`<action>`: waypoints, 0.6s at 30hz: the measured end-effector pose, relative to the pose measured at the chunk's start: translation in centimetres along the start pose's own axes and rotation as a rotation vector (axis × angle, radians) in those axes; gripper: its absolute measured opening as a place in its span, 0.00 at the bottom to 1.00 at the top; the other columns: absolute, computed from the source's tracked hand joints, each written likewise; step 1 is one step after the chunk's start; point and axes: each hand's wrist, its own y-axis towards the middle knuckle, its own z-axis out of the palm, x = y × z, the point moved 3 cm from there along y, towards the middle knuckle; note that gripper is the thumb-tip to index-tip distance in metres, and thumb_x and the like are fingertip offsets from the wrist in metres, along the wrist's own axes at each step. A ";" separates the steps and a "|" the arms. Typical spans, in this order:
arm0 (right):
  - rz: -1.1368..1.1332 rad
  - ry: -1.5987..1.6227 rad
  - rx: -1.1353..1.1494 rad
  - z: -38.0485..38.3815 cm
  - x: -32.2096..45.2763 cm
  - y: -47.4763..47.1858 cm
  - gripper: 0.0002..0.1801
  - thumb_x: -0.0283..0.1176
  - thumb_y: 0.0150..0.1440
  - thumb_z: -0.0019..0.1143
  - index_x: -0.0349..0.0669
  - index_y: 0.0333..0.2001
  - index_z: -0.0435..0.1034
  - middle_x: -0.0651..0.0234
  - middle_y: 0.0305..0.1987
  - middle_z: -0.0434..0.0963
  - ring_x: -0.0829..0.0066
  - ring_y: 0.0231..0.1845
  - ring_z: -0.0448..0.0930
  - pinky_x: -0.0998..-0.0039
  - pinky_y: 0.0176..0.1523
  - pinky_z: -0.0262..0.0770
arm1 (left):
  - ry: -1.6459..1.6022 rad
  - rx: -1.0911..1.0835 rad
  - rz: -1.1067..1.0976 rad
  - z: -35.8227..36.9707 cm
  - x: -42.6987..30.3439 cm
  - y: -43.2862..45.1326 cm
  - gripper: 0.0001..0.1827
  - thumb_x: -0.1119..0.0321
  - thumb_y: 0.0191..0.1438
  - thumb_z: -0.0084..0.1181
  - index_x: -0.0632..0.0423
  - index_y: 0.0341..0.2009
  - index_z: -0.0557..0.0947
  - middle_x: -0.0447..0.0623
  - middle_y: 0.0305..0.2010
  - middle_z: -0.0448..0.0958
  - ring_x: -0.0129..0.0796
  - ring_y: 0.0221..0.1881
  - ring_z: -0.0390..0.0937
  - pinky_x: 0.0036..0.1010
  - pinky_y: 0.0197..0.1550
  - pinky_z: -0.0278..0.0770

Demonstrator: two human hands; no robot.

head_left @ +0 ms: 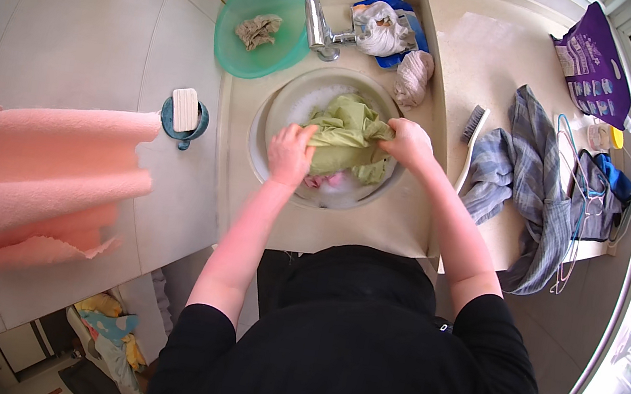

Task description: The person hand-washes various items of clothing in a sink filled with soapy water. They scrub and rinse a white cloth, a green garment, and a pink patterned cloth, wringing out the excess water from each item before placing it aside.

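A light green cloth garment [345, 131] is stretched between my two hands over a round basin [287, 108] that stands in the sink. My left hand [290, 155] grips its left side and my right hand [411, 144] grips its upper right part; the fingertips are partly hidden in the folds. Soapy water [346, 197] shows in the basin, with a pink cloth [323, 179] in it below the green one. The chrome faucet [318, 26] is behind the basin. A twisted pale cloth [414, 78] lies at the basin's upper right, beside a bundled white cloth [382, 28].
At the back left, a green plastic bowl [227, 52] holds a beige cloth [258, 31]. A soap bar [184, 110] rests on a blue dish [202, 119] near a pink towel [46, 157]. To the right are a scrub brush [473, 132], a grey plaid garment [531, 168], wire hangers [580, 218] and a purple pouch [595, 67].
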 end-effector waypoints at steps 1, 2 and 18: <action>-0.007 -0.054 -0.118 1.8 -1.7 0.1 0.15 0.34 0.43 0.64 0.40 0.35 0.75 0.57 0.49 0.75 0.59 0.50 0.75 0.66 0.50 0.74 | 0.040 0.081 0.000 0.9 -1.1 -0.3 0.32 0.59 0.43 0.67 0.40 0.55 0.71 0.53 0.59 0.62 0.48 0.61 0.60 0.51 0.51 0.67; -0.017 -0.108 -0.235 3.8 -3.1 0.2 0.14 0.31 0.44 0.63 0.40 0.36 0.75 0.57 0.54 0.72 0.59 0.53 0.74 0.67 0.51 0.73 | 0.082 0.160 -0.001 1.9 -3.4 -1.2 0.38 0.57 0.42 0.68 0.37 0.59 0.67 0.53 0.65 0.55 0.51 0.66 0.51 0.56 0.54 0.63; -0.205 -0.134 -0.230 7.7 1.7 5.2 0.08 0.28 0.49 0.52 0.46 0.35 0.71 0.59 0.30 0.78 0.58 0.36 0.80 0.62 0.39 0.76 | -0.230 0.456 -0.280 8.8 1.0 2.3 0.66 0.48 0.30 0.74 0.40 0.70 0.45 0.57 0.72 0.38 0.49 0.73 0.37 0.58 0.65 0.39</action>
